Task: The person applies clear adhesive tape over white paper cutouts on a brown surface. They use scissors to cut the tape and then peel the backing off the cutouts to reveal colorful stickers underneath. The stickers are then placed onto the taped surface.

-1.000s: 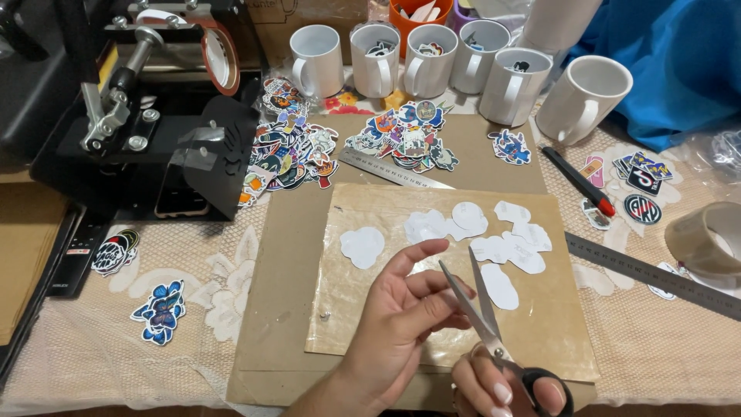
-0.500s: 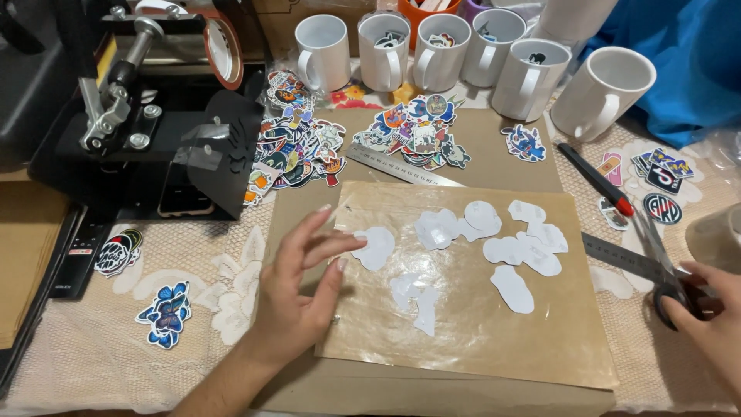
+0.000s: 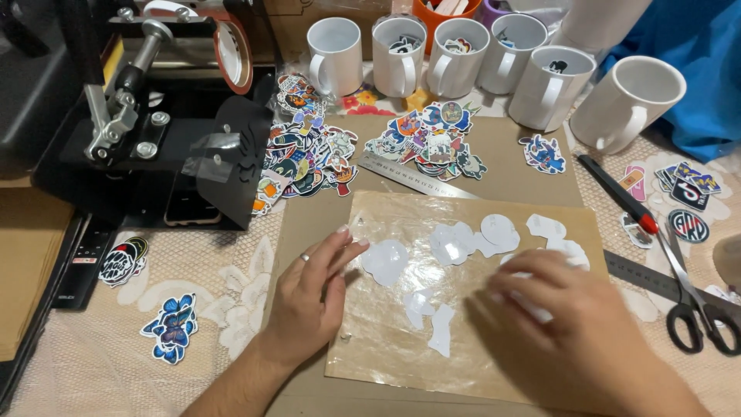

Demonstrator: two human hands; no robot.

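Lace-covered table [image 3: 231, 297]: my left hand [image 3: 309, 297] spread flat, pinning film [image 3: 386, 340]; right hand [image 3: 571, 324] blurred over cutouts [image 3: 494, 232], grip unclear.

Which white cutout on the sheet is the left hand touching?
The rounded cutout at the sheet's left end: left hand's fingertips meet its edge; the others lie farther right.

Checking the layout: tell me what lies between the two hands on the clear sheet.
In the head view, between the left hand and right hand lie white paper cutouts on the clear plastic sheet.
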